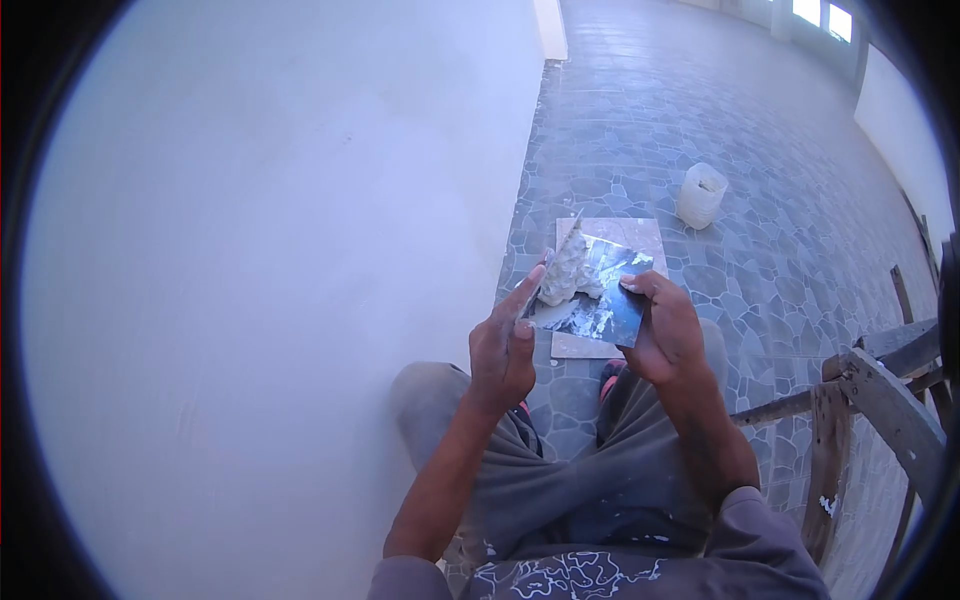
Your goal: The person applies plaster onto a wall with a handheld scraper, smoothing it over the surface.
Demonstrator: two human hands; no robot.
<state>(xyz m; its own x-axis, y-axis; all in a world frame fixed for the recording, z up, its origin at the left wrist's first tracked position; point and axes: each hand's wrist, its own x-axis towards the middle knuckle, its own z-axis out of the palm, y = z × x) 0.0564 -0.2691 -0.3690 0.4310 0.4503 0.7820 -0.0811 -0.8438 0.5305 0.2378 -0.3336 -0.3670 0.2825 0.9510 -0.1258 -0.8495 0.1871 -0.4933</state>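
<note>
My left hand (503, 350) is closed on a thin blade, seen nearly edge-on, with a lump of whitish paste (567, 272) on its right face. In my right hand (664, 327) is a flat metal plate (618, 300), its edge pinched between thumb and fingers. White smears cover part of the plate's shiny surface. The two tools meet or nearly meet at the paste, above a pale board (585, 346) on the floor between my feet.
A smooth white wall (250, 250) rises close on the left. On the stone-patterned floor (750, 290) stands a whitish container (702, 197), ahead and to the right. A wooden frame (890, 400) is near my right side.
</note>
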